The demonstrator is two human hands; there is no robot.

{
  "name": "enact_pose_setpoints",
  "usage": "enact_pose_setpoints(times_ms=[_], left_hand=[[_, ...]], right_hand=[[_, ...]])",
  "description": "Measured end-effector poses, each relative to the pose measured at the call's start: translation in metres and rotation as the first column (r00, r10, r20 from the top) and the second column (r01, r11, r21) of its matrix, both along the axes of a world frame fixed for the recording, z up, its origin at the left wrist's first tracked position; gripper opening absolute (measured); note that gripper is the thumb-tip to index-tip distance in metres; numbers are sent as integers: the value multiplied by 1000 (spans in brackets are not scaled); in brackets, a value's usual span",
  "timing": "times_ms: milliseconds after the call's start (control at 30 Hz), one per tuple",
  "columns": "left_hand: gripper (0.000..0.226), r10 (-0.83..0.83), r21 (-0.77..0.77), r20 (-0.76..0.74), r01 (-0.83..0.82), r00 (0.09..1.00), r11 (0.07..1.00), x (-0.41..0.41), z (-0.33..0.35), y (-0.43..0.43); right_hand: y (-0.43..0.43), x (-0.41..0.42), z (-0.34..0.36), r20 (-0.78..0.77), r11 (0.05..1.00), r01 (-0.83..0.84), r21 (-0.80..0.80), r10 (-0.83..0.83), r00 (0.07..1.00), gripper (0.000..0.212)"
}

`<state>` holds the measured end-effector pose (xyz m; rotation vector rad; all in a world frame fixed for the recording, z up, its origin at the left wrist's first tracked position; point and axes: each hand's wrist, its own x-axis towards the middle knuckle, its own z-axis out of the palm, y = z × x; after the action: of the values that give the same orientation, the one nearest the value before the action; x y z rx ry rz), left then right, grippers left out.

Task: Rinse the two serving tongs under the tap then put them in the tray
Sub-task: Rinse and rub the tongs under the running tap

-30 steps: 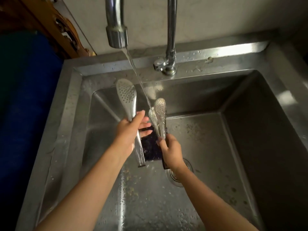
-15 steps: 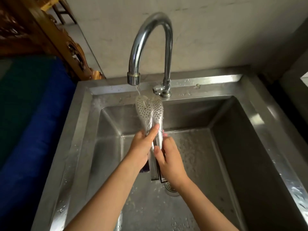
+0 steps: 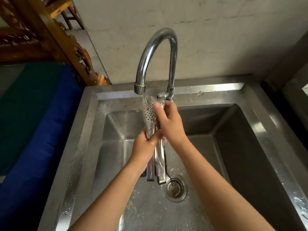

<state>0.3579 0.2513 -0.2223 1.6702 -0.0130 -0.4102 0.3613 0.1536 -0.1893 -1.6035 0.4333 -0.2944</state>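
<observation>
Two steel serving tongs [image 3: 150, 112] with perforated spoon ends are held together upright over the sink basin, their tips right under the tap spout [image 3: 140, 88], where water runs onto them. My left hand [image 3: 146, 144] grips both tongs around the middle of their arms. My right hand [image 3: 168, 120] lies against the upper part, fingers wrapped over the right spoon end. The handle ends [image 3: 158, 172] hang down toward the drain. No tray is in view.
The steel sink [image 3: 216, 164] is wet, with a drain strainer [image 3: 175, 187] at its bottom. A curved chrome tap [image 3: 166, 40] rises from the back rim. A blue cloth-covered surface [image 3: 33, 130] and carved wood [image 3: 50, 30] stand to the left.
The tongs came together and rose to the spout. My right hand slid up from the arms to the spoon ends. The camera tilted up and back.
</observation>
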Motion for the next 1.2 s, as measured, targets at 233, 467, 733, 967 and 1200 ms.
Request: enact_pose_setpoints(times_ms=[233,467,733,967,1200], left_hand=[[59,-54,69,6,53,999,996,13,12,27],[42,86,-330,-14,-86,996,940,41,49,14],[35,-30,-500,-341,-154,940,852,68,52,-11],[26,-94,-586,-337,-130,937,800,55,50,-14],[13,69,-463,-288,-202,955,863,45,46,-22]], right_hand=[[17,25,6,100,981,-69,181,52,994,9],[33,27,13,198,998,-56,-1,55,979,14],[20,14,16,104,798,-77,-597,172,980,52],[9,6,7,-83,582,-129,-803,105,991,51],[1,-14,-4,97,852,-118,-511,194,976,54]])
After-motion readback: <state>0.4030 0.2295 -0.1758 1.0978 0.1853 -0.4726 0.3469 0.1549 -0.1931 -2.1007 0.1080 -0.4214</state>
